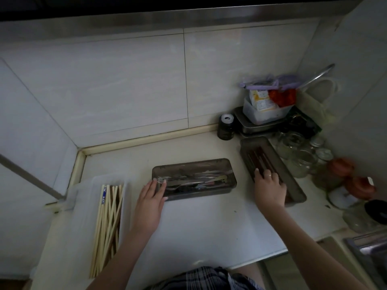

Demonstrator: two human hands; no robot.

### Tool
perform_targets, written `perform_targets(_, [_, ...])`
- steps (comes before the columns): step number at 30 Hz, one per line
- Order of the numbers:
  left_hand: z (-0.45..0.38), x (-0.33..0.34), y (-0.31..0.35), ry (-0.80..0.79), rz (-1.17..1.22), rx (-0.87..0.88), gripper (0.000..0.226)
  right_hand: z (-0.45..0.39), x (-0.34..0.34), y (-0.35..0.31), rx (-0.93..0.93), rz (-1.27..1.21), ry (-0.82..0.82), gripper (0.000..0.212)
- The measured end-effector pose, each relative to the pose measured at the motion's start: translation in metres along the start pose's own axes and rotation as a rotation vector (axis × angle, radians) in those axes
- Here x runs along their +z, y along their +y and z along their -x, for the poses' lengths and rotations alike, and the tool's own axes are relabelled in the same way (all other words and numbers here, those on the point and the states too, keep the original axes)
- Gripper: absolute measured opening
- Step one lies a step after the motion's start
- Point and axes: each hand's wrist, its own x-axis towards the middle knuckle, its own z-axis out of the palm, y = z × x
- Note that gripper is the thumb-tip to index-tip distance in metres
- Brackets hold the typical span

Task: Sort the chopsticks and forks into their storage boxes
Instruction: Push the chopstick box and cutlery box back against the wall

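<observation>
The fork box [194, 178] — a smoky, see-through tray — lies crosswise in the middle of the counter [201, 231], and everything else sits around it. Forks [188, 182] and other metal cutlery lie lengthwise inside it. The left hand [151, 194] is at the box's left end, fingers reaching over the rim onto the tines of one fork; whether they pinch it or only touch it cannot be told. To the right of the box, just apart from it, a second dark box [272, 170] lies at an angle with dark chopsticks [261, 158] in it. The right hand [269, 185] rests on that box, fingers stretched forward on the sticks, a ring on one finger — no clear grip shows. Left of the fork box, near the left hand, a clear tray [83, 197] holds pale chopsticks [106, 225] that jut out toward the person. Behind and right of the fork box, jars [301, 162] and containers crowd the corner.
</observation>
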Motion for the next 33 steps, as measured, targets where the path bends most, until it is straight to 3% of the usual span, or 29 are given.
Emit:
perform_targets(8, [-0.001, 0.002, -0.001, 0.023, 0.010, 0.000, 0.045, 0.005, -0.004, -0.011, -0.012, -0.088, -0.017, 0.053])
perform_targets(11, [-0.004, -0.004, -0.002, 0.108, -0.006, 0.019, 0.037, 0.014, -0.012, -0.042, -0.185, -0.224, 0.053, 0.054])
perform_targets(16, [0.009, -0.030, -0.017, 0.313, -0.059, -0.066, 0.033, 0.030, -0.022, -0.111, -0.508, -0.299, 0.003, 0.054])
perform_targets(20, [0.033, -0.050, -0.048, 0.387, -0.182, -0.302, 0.032, 0.034, -0.011, -0.141, -0.684, -0.218, -0.108, 0.056])
perform_targets(24, [0.071, -0.057, -0.078, 0.443, -0.148, -0.707, 0.029, 0.037, 0.009, -0.147, -0.733, -0.113, -0.189, 0.067])
perform_targets(26, [0.093, -0.050, -0.089, 0.385, -0.093, -0.936, 0.050, 0.037, 0.012, -0.146, -0.738, -0.108, -0.168, 0.068])
perform_targets(28, [0.105, -0.047, -0.091, 0.351, 0.103, -1.185, 0.081, 0.037, 0.013, -0.146, -0.741, -0.109, -0.159, 0.068])
perform_targets(30, [0.102, -0.058, -0.090, 0.287, 0.321, -1.399, 0.097, 0.037, 0.013, -0.146, -0.746, -0.094, -0.157, 0.067])
perform_targets(33, [0.102, -0.070, -0.101, 0.223, 0.513, -1.444, 0.112, 0.036, 0.014, -0.145, -0.747, -0.102, -0.166, 0.067])
